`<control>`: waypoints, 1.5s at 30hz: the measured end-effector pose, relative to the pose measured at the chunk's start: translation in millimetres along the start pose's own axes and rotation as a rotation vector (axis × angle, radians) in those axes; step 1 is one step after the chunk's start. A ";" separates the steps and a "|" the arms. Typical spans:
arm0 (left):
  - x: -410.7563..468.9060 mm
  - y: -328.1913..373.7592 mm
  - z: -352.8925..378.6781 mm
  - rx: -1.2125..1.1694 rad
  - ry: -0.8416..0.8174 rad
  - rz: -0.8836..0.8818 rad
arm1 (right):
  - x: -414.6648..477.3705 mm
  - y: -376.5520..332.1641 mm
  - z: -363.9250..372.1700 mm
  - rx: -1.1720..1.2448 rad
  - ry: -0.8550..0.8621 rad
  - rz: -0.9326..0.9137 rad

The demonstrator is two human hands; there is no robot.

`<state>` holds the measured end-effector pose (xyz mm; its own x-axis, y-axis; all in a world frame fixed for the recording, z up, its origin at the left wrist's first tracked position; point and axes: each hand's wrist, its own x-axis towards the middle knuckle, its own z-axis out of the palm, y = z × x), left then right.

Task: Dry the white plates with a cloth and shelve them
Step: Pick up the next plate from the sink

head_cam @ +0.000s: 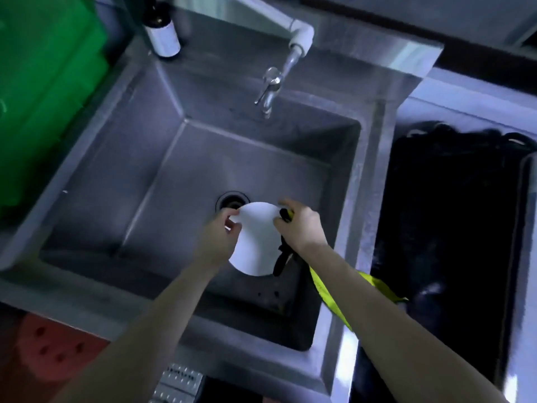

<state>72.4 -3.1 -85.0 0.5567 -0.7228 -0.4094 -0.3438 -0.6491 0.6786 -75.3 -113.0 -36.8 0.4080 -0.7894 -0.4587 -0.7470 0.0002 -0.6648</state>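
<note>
A white plate (257, 242) is held tilted over the steel sink (122, 181), just in front of the drain (231, 202). My left hand (220, 234) grips the plate's left rim. My right hand (300, 228) holds the right rim together with a yellow and black cloth (328, 292). The cloth trails from that hand under my right forearm. Its dark part hangs against the plate's right edge.
The faucet (271, 88) hangs over the sink's back. A dark bottle (161, 30) stands at the back left corner. A green crate (46, 91) is on the left. A black-lined bin (453, 228) lies to the right, a red stool (55, 347) below left.
</note>
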 end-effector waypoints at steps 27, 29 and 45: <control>86.1 -109.3 53.3 0.212 -0.136 -0.066 | 80.9 108.4 99.0 -0.422 -0.087 0.378; 88.4 -109.5 52.4 0.193 -0.146 -0.089 | 81.3 109.1 98.2 -0.411 -0.099 0.380; 92.8 -94.7 22.0 -0.103 -0.180 -0.133 | 76.6 103.4 87.5 -0.062 0.021 0.323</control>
<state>139.9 -13.9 -200.7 0.4453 -0.6688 -0.5953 -0.1922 -0.7208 0.6660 -75.3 -119.8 -192.2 0.1345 -0.7673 -0.6271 -0.8666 0.2157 -0.4499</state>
